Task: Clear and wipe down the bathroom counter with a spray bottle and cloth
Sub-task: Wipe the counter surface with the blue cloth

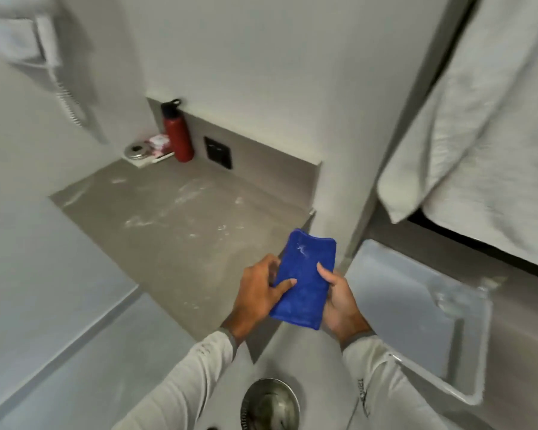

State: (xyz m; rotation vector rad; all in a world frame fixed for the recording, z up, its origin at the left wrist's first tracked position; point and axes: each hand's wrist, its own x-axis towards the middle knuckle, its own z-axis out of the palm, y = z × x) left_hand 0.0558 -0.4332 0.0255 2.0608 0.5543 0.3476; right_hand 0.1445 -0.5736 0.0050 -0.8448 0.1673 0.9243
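In the head view, just below the middle of the frame, a folded blue cloth (303, 279) is grasped from both sides: the left hand (258, 294) pinches its left edge, the right hand (339, 301) cups its right edge. The grey counter (174, 218), streaked with white residue, spreads left of centre; a red bottle (177, 133) stands at its back corner, upper left of centre.

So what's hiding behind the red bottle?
Right behind the red bottle is the grey backsplash and white wall. A black wall plate sits to its right. Whatever the bottle itself covers can't be seen.
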